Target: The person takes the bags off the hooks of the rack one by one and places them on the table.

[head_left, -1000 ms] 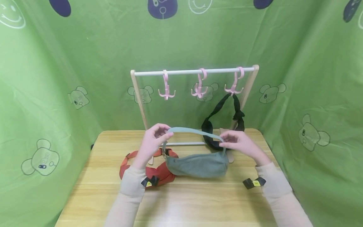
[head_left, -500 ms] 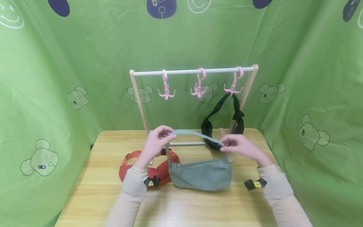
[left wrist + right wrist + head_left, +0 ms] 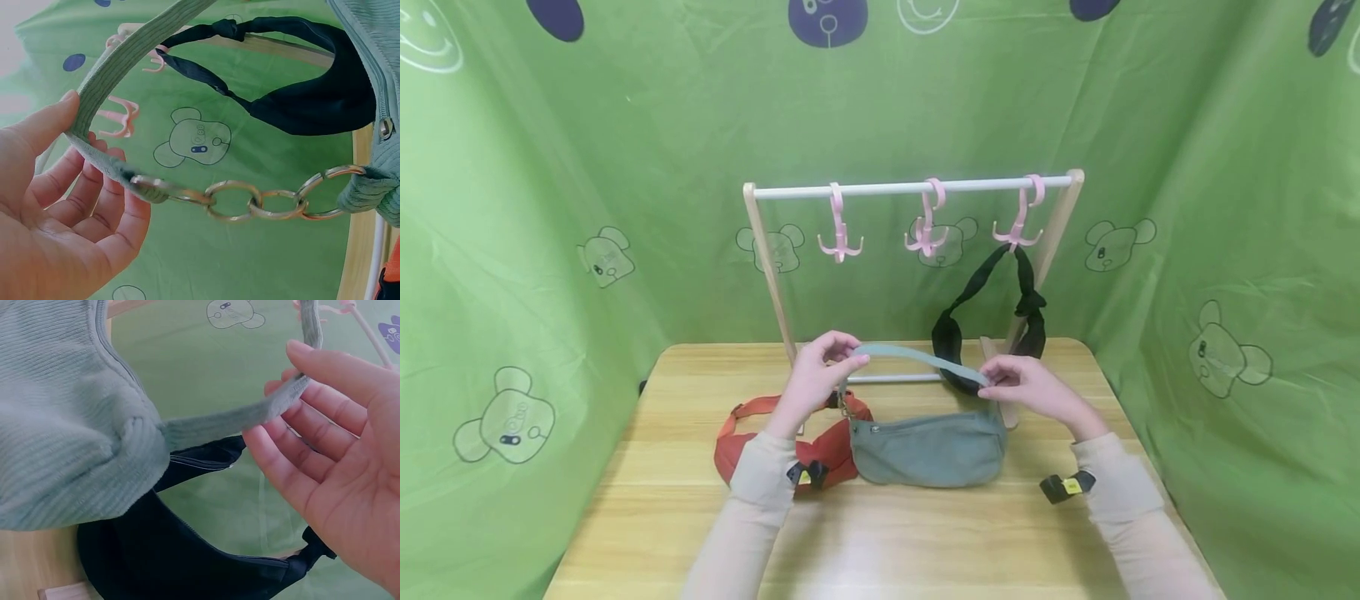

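Note:
A grey-green corduroy shoulder bag (image 3: 928,450) hangs below its strap (image 3: 119,65), which both hands hold up. My left hand (image 3: 820,371) pinches the strap between thumb and fingers, near the gold chain links (image 3: 275,203) that join it to the bag. At the strap's other end my right hand (image 3: 1026,387) holds it the same way; in the right wrist view the strap crosses over the fingers (image 3: 312,422). Beside the bag on the left, partly behind my left wrist, lies a red bag (image 3: 827,454) with an orange strap.
Behind the hands stands a rack with a white bar (image 3: 887,191) and wooden legs. Three pink hooks hang from it, including a left hook (image 3: 839,233) and a middle hook (image 3: 928,229). A black bag (image 3: 951,342) hangs on the right hook (image 3: 1018,225). Green cloth (image 3: 700,125) surrounds the wooden table (image 3: 880,550).
The grey-green bag first swung down and nearer, turning its front to view, then moved slightly back. Both hands have shifted slightly lower, still holding the strap.

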Tool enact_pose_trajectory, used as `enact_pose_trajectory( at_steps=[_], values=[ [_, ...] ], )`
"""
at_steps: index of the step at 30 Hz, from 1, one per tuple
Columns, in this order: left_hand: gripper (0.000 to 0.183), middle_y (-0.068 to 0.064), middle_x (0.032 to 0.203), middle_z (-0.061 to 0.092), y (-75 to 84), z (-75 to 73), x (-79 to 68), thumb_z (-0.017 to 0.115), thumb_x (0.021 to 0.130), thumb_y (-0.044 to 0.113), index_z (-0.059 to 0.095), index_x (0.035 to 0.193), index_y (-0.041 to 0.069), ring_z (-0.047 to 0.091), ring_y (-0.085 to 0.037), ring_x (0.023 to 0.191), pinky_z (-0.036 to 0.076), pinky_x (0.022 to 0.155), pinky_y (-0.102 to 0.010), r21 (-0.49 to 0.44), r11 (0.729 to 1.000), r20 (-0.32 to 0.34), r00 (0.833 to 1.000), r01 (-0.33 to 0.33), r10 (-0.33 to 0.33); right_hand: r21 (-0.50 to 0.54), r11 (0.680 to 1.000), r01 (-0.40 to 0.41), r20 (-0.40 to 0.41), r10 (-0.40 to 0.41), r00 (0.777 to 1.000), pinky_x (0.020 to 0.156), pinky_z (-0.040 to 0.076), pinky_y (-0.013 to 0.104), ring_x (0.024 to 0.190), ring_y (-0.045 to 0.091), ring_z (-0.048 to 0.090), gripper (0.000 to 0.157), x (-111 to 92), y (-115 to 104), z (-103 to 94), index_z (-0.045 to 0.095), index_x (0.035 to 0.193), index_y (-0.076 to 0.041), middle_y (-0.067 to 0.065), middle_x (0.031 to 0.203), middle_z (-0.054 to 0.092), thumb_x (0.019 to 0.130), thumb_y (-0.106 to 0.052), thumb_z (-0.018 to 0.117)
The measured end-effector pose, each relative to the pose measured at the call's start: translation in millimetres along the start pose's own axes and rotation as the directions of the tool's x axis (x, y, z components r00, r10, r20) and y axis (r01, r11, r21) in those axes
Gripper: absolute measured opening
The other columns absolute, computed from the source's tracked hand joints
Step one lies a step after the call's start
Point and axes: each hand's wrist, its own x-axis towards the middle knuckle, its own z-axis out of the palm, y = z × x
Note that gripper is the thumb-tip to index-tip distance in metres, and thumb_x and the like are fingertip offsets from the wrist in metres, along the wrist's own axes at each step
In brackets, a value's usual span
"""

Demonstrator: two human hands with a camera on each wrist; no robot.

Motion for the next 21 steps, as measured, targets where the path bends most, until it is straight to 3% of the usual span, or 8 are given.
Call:
enact_pose_trajectory(
  at_steps=[9, 14, 21],
  values=[
    [0.026, -0.008, 0.097, 0.069, -10.1, 5.6, 10.1, 0.076, 0.084, 0.024, 0.068, 0.106, 0.01, 0.062, -0.018, 0.09, 0.052, 0.087, -0.032, 0.015, 1.0, -0.029, 1.0, -0.006, 0.006, -0.064, 0.998, -0.021, -0.088, 0.015, 0.996, 0.076, 0.054, 0.019, 0.084, 0.004, 0.061, 0.023, 7.2, 6.1, 5.5, 0.067, 0.104, -0.004, 0.011, 0.093, 0.068, 0.085, -0.015, 0.075],
    [0.028, -0.009, 0.1, 0.068, -15.2, 8.5, 16.4, 0.076, 0.084, 0.022, 0.067, 0.107, 0.009, 0.063, -0.018, 0.093, 0.053, 0.088, -0.032, -0.012, 1.0, -0.038, 0.999, 0.003, -0.004, -0.09, 0.995, -0.047, -0.117, 0.036, 0.993, 0.079, 0.055, 0.021, 0.086, 0.008, 0.061, 0.025, 12.1, 7.1, 9.3, 0.067, 0.105, -0.003, 0.012, 0.095, 0.069, 0.086, -0.016, 0.075],
    [0.027, -0.008, 0.099, 0.068, -20.6, 12.4, 25.1, 0.076, 0.084, 0.02, 0.067, 0.105, 0.007, 0.063, -0.018, 0.093, 0.055, 0.087, -0.031, -0.014, 0.999, -0.07, 0.997, -0.039, 0.038, -0.14, 0.989, -0.044, -0.134, 0.025, 0.991, 0.08, 0.056, 0.024, 0.089, 0.018, 0.063, 0.022, 24.1, 12.2, 15.8, 0.067, 0.103, -0.001, 0.013, 0.094, 0.069, 0.085, -0.012, 0.075]
  ],
)
